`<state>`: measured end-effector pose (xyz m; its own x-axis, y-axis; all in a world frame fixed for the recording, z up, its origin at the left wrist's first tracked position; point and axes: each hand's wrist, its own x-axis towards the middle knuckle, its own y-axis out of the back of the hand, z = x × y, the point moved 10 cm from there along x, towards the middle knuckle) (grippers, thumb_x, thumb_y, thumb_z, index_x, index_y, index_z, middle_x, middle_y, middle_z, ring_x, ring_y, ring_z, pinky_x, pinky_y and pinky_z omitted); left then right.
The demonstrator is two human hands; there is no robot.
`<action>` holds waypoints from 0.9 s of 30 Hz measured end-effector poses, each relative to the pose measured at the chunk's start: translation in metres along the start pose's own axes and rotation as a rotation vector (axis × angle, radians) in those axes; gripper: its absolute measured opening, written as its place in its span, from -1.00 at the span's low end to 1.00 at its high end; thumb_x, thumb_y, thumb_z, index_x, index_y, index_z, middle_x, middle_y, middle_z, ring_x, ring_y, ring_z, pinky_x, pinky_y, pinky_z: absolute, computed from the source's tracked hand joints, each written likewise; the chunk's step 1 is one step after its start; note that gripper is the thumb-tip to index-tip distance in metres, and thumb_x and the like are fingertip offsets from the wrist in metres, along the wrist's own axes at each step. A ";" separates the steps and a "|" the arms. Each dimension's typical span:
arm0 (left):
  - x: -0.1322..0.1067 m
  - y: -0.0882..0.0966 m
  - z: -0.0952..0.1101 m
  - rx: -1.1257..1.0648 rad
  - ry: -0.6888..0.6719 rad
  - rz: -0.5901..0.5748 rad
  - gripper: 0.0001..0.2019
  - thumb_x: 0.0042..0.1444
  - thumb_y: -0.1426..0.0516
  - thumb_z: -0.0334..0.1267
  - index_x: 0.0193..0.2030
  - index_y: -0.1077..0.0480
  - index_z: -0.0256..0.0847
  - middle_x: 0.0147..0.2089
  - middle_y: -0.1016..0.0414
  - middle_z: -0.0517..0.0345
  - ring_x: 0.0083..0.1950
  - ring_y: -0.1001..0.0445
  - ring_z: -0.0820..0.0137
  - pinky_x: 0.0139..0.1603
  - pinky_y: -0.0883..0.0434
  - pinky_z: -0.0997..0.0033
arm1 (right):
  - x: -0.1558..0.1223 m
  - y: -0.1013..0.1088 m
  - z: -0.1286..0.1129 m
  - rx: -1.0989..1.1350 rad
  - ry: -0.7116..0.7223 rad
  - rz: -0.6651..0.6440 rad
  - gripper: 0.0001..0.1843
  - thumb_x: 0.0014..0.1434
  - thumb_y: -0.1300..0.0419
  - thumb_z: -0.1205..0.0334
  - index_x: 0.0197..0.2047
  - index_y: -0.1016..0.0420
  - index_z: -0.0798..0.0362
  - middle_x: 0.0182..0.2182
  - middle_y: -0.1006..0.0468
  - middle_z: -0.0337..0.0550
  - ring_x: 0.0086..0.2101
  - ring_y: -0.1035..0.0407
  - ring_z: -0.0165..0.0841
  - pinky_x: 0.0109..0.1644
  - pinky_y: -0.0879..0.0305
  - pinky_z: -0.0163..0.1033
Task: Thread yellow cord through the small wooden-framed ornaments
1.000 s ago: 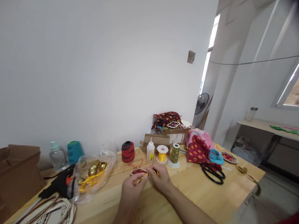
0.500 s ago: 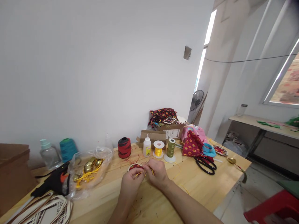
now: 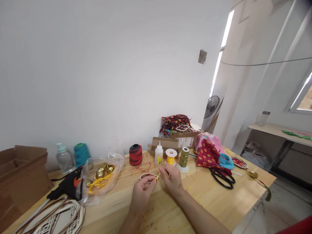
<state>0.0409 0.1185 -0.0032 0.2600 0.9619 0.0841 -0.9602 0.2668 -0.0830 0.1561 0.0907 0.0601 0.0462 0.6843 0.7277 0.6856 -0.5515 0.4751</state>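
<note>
The left hand (image 3: 141,195) has thumb and forefinger pressed together on a yellow cord (image 3: 158,177), and the right hand (image 3: 173,182) pinches the same cord between its thumb and forefinger. A short stretch of it spans the small gap between the two sets of fingertips, so the cord lies directly in the grip; whether a knot sits there is too small to tell. A pale-rimmed ornament with a red face (image 3: 144,176) is just beyond the left fingers, partly covered by them; I cannot tell whether they touch it. More yellow cord trails over the wooden table (image 3: 209,201) to the right of the right hand. Just beyond that hand stand a white glue bottle (image 3: 159,156), a spool of yellow cord (image 3: 171,153) and a cone of olive thread (image 3: 184,157). Black-handled scissors (image 3: 222,182) lie farther right, apart from both hands.
</note>
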 end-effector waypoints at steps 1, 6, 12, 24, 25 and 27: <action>0.000 0.001 0.001 0.008 -0.013 0.009 -0.75 -0.20 -0.17 -0.16 -0.42 -0.46 -0.31 -0.53 -0.51 0.13 -0.51 -0.42 0.40 -0.48 -0.32 0.50 | 0.000 0.000 0.000 0.004 0.003 0.002 -0.70 0.12 0.05 0.26 -0.61 -0.26 0.10 -0.67 -0.26 -0.26 -0.61 -0.11 -0.49 -0.51 -0.01 -0.38; 0.003 0.009 0.004 0.088 -0.061 0.069 -0.77 -0.21 -0.17 -0.17 -0.45 -0.51 -0.29 -0.45 -0.56 0.05 -0.39 -0.46 0.31 -0.36 -0.37 0.43 | 0.001 0.001 -0.003 0.023 0.024 -0.001 -0.69 0.12 0.05 0.25 -0.61 -0.27 0.10 -0.67 -0.27 -0.26 -0.61 -0.12 -0.49 -0.52 -0.02 -0.38; 0.004 0.008 0.004 0.150 -0.064 0.064 -0.78 -0.20 -0.17 -0.18 -0.43 -0.53 -0.27 -0.49 -0.56 0.05 -0.42 -0.47 0.29 -0.40 -0.40 0.42 | 0.001 -0.001 -0.004 0.024 0.020 -0.006 -0.70 0.11 0.05 0.25 -0.60 -0.28 0.11 -0.67 -0.28 -0.25 -0.60 -0.14 -0.48 -0.51 -0.04 -0.38; 0.002 0.005 0.007 0.196 -0.077 0.064 -0.76 -0.19 -0.16 -0.15 -0.42 -0.52 -0.27 -0.47 -0.56 0.08 -0.43 -0.47 0.30 -0.41 -0.39 0.44 | 0.002 0.005 -0.001 -0.063 0.003 0.038 -0.69 0.12 0.06 0.26 -0.63 -0.24 0.09 -0.68 -0.25 -0.27 -0.62 -0.08 -0.49 -0.54 0.05 -0.37; 0.002 0.005 0.009 0.197 -0.090 0.065 -0.76 -0.18 -0.15 -0.15 -0.43 -0.52 -0.27 -0.46 -0.56 0.07 -0.42 -0.47 0.30 -0.40 -0.39 0.44 | 0.002 0.005 -0.001 -0.059 -0.005 0.035 -0.68 0.12 0.06 0.26 -0.64 -0.23 0.09 -0.69 -0.24 -0.27 -0.62 -0.08 -0.49 -0.54 0.05 -0.37; 0.001 0.006 0.012 0.189 -0.110 0.070 -0.76 -0.17 -0.15 -0.16 -0.41 -0.51 -0.26 -0.41 -0.56 0.06 -0.39 -0.47 0.31 -0.37 -0.39 0.45 | 0.002 0.003 0.002 -0.039 -0.021 0.017 -0.68 0.12 0.05 0.24 -0.64 -0.22 0.09 -0.70 -0.22 -0.28 -0.62 -0.09 -0.49 -0.54 0.04 -0.38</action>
<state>0.0341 0.1206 0.0078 0.1897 0.9626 0.1936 -0.9802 0.1742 0.0945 0.1594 0.0915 0.0624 0.0729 0.6843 0.7256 0.6555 -0.5812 0.4823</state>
